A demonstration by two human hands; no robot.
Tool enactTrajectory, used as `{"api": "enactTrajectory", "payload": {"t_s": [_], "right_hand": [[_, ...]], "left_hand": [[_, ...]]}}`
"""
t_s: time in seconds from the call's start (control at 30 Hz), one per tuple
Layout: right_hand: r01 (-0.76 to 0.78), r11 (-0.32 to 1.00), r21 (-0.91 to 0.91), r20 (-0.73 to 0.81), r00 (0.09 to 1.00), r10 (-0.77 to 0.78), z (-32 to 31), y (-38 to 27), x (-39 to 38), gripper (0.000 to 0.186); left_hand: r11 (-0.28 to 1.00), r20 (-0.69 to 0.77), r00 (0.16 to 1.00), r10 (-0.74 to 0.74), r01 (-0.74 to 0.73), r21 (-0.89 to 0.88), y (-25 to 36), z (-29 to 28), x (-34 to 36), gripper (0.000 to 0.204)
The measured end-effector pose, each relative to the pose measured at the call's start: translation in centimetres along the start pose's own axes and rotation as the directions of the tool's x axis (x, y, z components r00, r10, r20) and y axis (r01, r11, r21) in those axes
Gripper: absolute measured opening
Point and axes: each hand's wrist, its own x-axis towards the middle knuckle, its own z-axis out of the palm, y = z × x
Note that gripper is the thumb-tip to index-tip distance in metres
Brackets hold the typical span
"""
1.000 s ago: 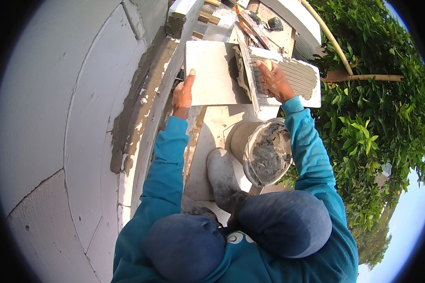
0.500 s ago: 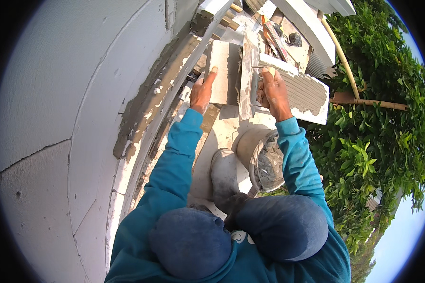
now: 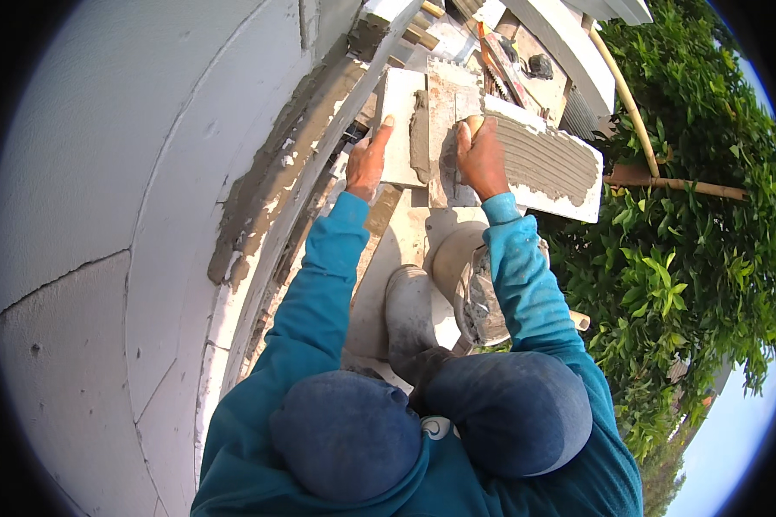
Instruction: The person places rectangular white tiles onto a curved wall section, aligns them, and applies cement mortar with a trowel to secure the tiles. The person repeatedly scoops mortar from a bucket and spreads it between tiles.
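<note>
My left hand (image 3: 366, 164) grips the left end of a white block (image 3: 401, 129), its thumb on the upper face. My right hand (image 3: 483, 159) is closed round the handle of a notched trowel (image 3: 441, 164), whose broad plate lies over the middle of the block. Along the plate's left edge runs a thick strip of grey mortar (image 3: 419, 138). Right of the trowel, combed ridges of mortar (image 3: 547, 164) cover the block's face. The trowel hides the middle of the block.
Below the block stands a bucket (image 3: 478, 293) of mortar, close to my boot (image 3: 409, 310). A handsaw (image 3: 502, 69) lies beyond the block. On the left rises a white block wall (image 3: 78, 198) with a mortar-smeared ledge (image 3: 259, 207). Leafy branches (image 3: 664, 258) and bamboo poles (image 3: 625, 95) border the right.
The trowel has gone from steeply tilted to flatter over the block, as my right hand shifted a little left. A mortar strip now shows at its left edge. My left hand stays on the block.
</note>
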Motion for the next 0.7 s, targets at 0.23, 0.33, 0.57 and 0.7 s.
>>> {"api": "enactTrajectory", "payload": {"t_s": [0.23, 0.33, 0.57, 0.7], "right_hand": [[-0.048, 0.976, -0.214, -0.148, 0.989, 0.017, -4.6, 5.7, 1.1, 0.033], [0.051, 0.986, -0.16, -0.24, 0.967, -0.089, -5.8, 7.3, 1.3, 0.031], [-0.195, 0.879, 0.435, 0.127, 0.98, 0.154, -2.9, -4.7, -1.9, 0.027], [-0.018, 0.955, 0.297, -0.066, 0.997, 0.04, 0.2, -4.1, -2.3, 0.035]], "left_hand": [[0.998, -0.003, 1.0, -0.006, 0.006, -0.056, 1.1, 0.7, -1.1, 0.108], [1.0, -0.061, 0.998, 0.016, -0.016, -0.012, 0.8, 1.3, -0.7, 0.111], [0.996, 0.025, 0.996, 0.087, -0.087, -0.001, 1.6, 0.5, -2.1, 0.108], [0.996, 0.002, 0.997, 0.077, -0.076, -0.049, 1.6, 0.7, -2.3, 0.105]]}}
